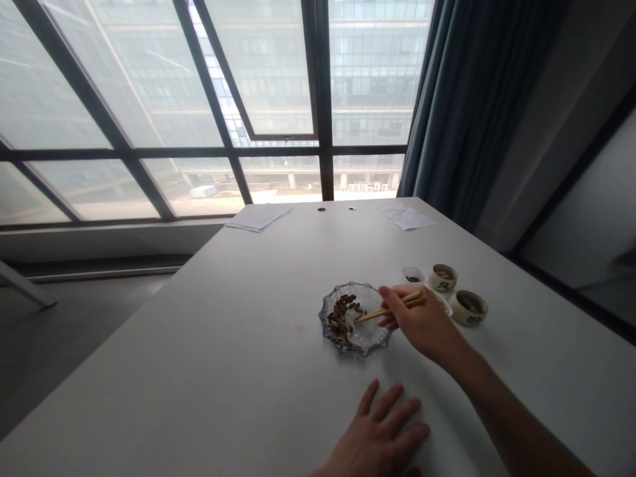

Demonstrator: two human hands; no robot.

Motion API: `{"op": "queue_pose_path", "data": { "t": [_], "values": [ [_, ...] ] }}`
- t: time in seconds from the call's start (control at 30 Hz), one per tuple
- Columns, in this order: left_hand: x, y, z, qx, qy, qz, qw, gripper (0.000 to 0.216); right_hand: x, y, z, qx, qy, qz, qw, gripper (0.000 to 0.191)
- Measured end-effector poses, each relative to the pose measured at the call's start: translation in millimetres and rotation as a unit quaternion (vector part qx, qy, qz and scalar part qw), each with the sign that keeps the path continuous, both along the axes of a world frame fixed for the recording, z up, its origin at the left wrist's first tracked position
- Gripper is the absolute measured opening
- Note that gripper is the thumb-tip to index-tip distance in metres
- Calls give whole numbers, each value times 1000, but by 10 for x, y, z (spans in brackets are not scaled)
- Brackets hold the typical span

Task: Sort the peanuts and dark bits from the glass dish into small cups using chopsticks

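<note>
Tall windows (163, 99) with dark frames fill the far wall, a grey-blue curtain (472, 99) hangs at their right end, and a wide white table (223, 344) runs from the glass toward the camera. From my remote post I read the scene as follows.

Right hand (420, 321): closed around a pair of wooden chopsticks (392, 308), thumb and fingers pinching the shafts. I see the tips close together over the middle of the glass dish, beside the brown pieces; I cannot tell whether they grip one.

Glass dish (325, 311): a scalloped clear plate, right of the table's centre, just beside the right hand. The brown pieces (342, 315) are heaped on its left half.

Left hand (382, 437): flat on the table, palm down, fingers spread, holding nothing, near the front edge and apart from the dish.

Behind the right hand I note a small white dish (412, 273) with a few dark bits in it and two pale cups (442, 277) (470, 308) with dark markings, standing close together.

Far end: a stack of paper (258, 216) at left and loose sheets (407, 217) at right.
</note>
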State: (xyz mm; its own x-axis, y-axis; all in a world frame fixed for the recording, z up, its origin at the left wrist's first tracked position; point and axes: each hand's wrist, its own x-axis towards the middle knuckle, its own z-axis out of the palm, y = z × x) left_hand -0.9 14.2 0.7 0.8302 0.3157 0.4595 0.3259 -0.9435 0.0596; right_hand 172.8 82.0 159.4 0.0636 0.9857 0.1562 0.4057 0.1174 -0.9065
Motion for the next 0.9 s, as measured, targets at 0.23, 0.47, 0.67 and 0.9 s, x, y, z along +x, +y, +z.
{"op": "queue_pose_path", "data": {
  "t": [0.23, 0.47, 0.67, 0.9],
  "values": [
    [-3, 4, 16, 5, -3, 0, 1000, 35, 79, -120, 106, -8, 30, -45, 999, 56],
    [-1, 5, -1, 1, 1, 1, 1000, 35, -89, 8, -32, -43, 106, -8, 993, 57],
    [5, -4, 6, -5, 5, 0, 1000, 36, -20, 77, -151, 1, 137, -44, 990, 57],
    [17, -1, -8, -7, 0, 1, 1000, 36, 321, -164, -186, 34, 141, -105, 984, 56]
  ]
}}
